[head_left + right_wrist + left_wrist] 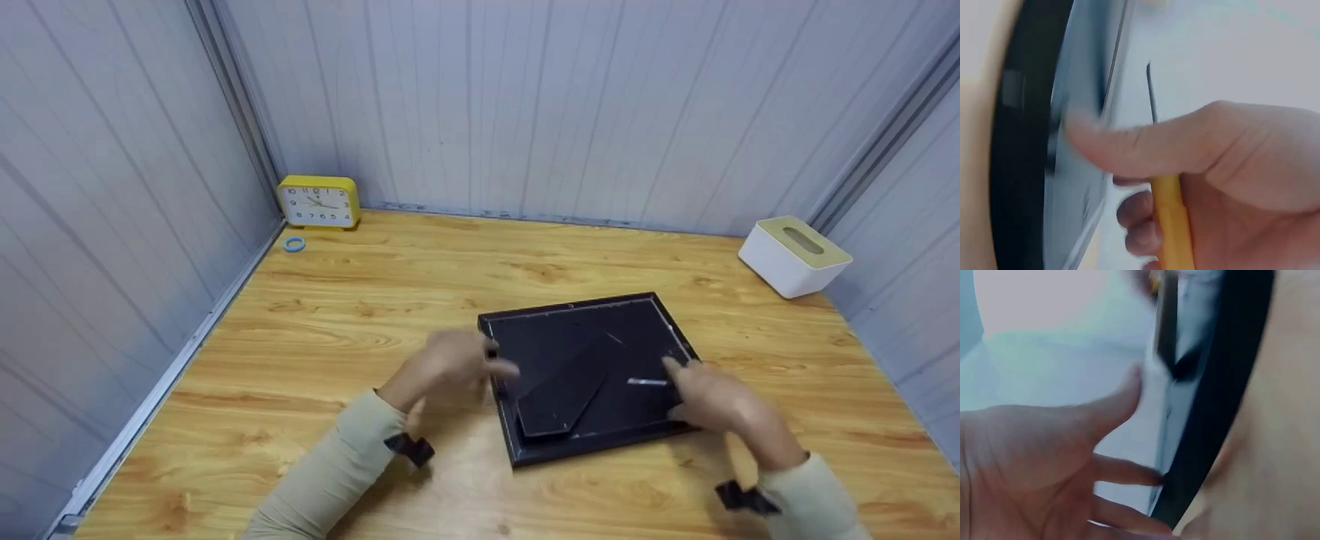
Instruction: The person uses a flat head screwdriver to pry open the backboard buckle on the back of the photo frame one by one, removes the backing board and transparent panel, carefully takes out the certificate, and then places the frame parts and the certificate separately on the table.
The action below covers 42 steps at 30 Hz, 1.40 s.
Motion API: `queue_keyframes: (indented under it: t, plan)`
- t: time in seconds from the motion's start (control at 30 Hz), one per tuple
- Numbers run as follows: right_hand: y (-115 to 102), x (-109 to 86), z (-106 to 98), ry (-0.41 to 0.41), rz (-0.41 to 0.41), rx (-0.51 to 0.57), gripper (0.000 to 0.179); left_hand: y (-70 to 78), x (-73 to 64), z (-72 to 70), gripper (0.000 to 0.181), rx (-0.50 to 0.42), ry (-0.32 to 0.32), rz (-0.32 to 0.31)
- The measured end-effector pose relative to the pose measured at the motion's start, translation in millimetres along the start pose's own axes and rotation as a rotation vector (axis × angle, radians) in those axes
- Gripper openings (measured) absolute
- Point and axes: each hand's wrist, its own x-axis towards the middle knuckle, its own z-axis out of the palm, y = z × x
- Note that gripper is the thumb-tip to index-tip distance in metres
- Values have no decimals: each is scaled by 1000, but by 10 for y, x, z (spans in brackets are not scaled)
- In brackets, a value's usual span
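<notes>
A black picture frame (630, 409) lies face down on the table, its back panel and hinged stand leg (559, 401) showing. My left hand (454, 360) is at the frame's left edge. In the left wrist view its thumb is spread away from fingers (1126, 469) that meet the black edge. My right hand (716, 397), over the right edge, grips a yellow-handled screwdriver (1171, 225) in curled fingers, the thumb stretched out toward the frame. The screwdriver's thin metal shaft (646, 382) points left over the back panel. Both hands are blurred in the head view.
A yellow alarm clock (319, 202) stands at the back left, with a small blue ring (294, 244) in front of it. A white tissue box (795, 259) with a wooden lid sits at the back right. Panel walls (510, 112) border the wooden table (375, 285).
</notes>
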Motion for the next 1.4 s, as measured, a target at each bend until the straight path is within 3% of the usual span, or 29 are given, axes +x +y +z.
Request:
queue_keyframes:
  t: [0.07,0.13,0.2,0.33,0.47,0.57,0.67,0.73,0.87,0.97,1.0,1.07,1.2,1.4]
  plan:
    - [-221,-82,93,38,7,-55,82,-161,63,-44,61,-128,99,-7]
    - [-409,-124,197,69,18,-68,85,-326,163,-46,51,-198,183,25]
    - [-547,-145,302,97,27,-60,91,-457,273,6,45,-236,214,90]
    - [-666,-165,486,192,53,-82,98,-572,432,137,40,-272,208,170]
    - [-624,-176,532,260,80,-123,96,-565,441,143,29,-260,285,110]
    - [-508,-164,486,262,74,-65,88,-557,387,80,19,-241,291,82]
    - [-340,-143,424,226,46,71,86,-568,336,23,12,-237,237,115]
    - [-224,-111,384,187,21,177,93,-580,305,-1,19,-263,175,132]
    - [-54,-17,319,94,12,314,120,-578,250,-4,65,-473,6,135]
    - [41,56,272,58,-7,325,128,-552,223,23,98,-522,-99,168]
    - [76,80,255,53,-21,326,128,-539,220,35,105,-499,-125,189]
    - [170,130,219,50,-68,325,125,-502,230,59,118,-359,-159,264]
    - [376,218,151,28,-135,357,120,-373,241,134,126,-176,-247,343]
    - [551,394,-18,-42,-146,370,114,-141,176,222,129,-69,-285,285]
